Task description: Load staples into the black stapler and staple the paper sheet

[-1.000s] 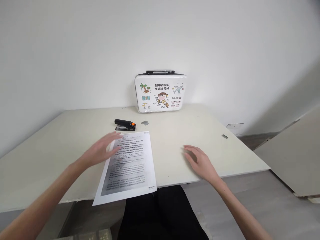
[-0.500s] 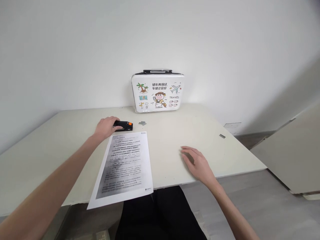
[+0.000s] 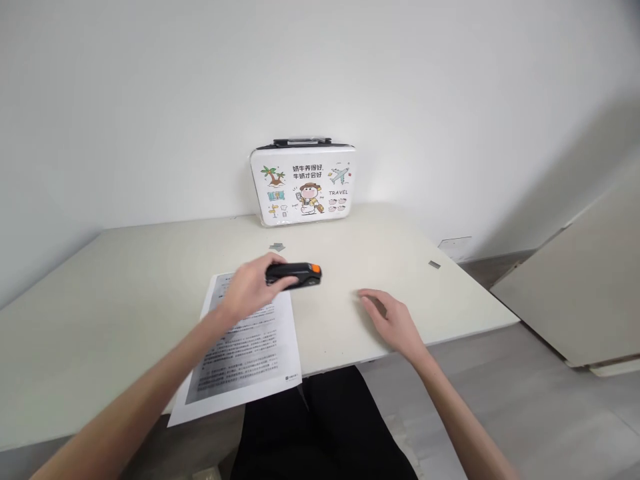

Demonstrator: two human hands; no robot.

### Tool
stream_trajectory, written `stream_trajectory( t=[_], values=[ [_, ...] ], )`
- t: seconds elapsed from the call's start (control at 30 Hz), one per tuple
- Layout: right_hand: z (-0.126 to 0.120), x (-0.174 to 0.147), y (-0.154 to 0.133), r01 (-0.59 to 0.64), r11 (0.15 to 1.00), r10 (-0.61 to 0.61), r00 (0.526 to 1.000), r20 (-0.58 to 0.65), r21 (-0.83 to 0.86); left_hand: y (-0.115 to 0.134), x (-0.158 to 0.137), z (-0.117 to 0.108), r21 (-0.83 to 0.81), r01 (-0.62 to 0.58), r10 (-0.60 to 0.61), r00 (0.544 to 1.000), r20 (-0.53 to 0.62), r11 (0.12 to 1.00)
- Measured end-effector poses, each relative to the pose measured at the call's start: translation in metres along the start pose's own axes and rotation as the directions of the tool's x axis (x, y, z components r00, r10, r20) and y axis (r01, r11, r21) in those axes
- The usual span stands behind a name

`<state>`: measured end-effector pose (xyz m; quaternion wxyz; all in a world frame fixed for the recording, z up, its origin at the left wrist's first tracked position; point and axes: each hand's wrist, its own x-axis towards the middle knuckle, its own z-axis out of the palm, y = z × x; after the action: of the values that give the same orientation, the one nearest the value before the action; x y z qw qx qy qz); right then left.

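Note:
My left hand [image 3: 249, 288] is closed around the rear of a black stapler [image 3: 299, 274] with an orange tip. It holds the stapler above the table, over the upper right part of a printed sheet of paper [image 3: 270, 363]. The sheet's lower edge hangs past the table's front edge, and my hand and forearm cover some of its text. To the right of the paper, my right hand [image 3: 395, 321] rests near the table's front edge. Its fingers are loosely curled, thumb apart from the forefinger, with nothing between them.
At the back of the white table [image 3: 150, 267], a white case [image 3: 305, 190] with cartoon prints and a black handle stands against the wall. Small grey strips [image 3: 277, 247] lie before it. Another grey strip [image 3: 435, 265] lies near the right edge. A white panel [image 3: 575, 280] stands beyond.
My left hand has lifted the stapler from beside the paper's top edge and carried it right and toward me. My right hand stays in about the same place. The view has shifted slightly.

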<state>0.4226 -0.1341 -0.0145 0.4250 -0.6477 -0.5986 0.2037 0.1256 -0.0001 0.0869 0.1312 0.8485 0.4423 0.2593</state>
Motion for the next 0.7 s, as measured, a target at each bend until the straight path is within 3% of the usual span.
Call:
stream_trajectory(
  t=[0.2,0.33,0.5,0.7],
  values=[
    [-0.003,0.003,-0.001,-0.084,0.980,0.106,0.988,-0.116,0.179,0.051,-0.013,0.061,-0.144,-0.143,0.164,0.975,0.148,0.979],
    [-0.003,0.002,-0.003,-0.086,0.979,0.104,0.991,-0.090,0.186,0.065,-0.017,0.086,-0.180,-0.163,0.194,0.966,0.170,0.970],
    [-0.003,0.004,-0.004,-0.057,0.990,0.065,0.996,-0.054,0.130,0.070,-0.020,0.099,-0.228,-0.111,0.144,0.981,0.132,0.967],
    [-0.004,0.008,-0.004,-0.013,0.997,0.015,1.000,-0.025,0.080,0.053,-0.023,0.091,-0.277,-0.109,0.162,0.971,0.176,0.955]
  ],
)
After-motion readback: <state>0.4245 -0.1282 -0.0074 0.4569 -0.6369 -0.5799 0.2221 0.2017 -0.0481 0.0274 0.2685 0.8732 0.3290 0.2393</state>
